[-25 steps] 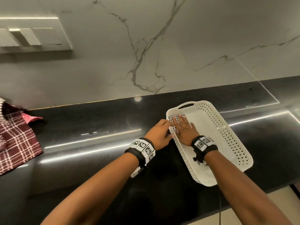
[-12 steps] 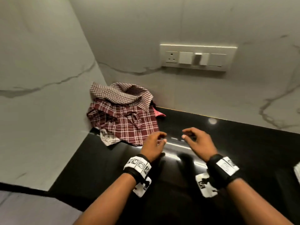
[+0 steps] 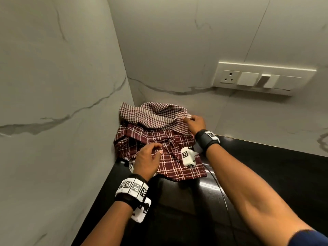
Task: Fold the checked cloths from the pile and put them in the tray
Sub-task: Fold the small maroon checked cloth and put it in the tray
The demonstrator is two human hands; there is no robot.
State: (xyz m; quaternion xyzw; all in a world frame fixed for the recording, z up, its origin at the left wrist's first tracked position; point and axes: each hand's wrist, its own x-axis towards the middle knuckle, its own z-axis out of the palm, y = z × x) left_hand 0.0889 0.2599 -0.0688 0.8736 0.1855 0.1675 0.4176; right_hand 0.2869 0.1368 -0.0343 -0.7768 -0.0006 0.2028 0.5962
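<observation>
The pile of checked cloths (image 3: 156, 139) sits crumpled in the far left corner of the black surface (image 3: 275, 174), pressed against both marble walls. On top lies a fine-checked cloth (image 3: 149, 115), its long axis running left to right along the back wall, the right end drawn out to a corner. Under it a maroon plaid cloth (image 3: 177, 167) spreads toward the person, its near edge on the surface. The right hand (image 3: 195, 124) pinches the right corner of the fine-checked cloth between thumb and fingertips. The left hand (image 3: 146, 161) hovers over the plaid cloth's left part, its fingers loosely curved and apart from the thumb, holding nothing; whether they touch the fabric cannot be told. A switch plate (image 3: 264, 79) is on the back wall.
</observation>
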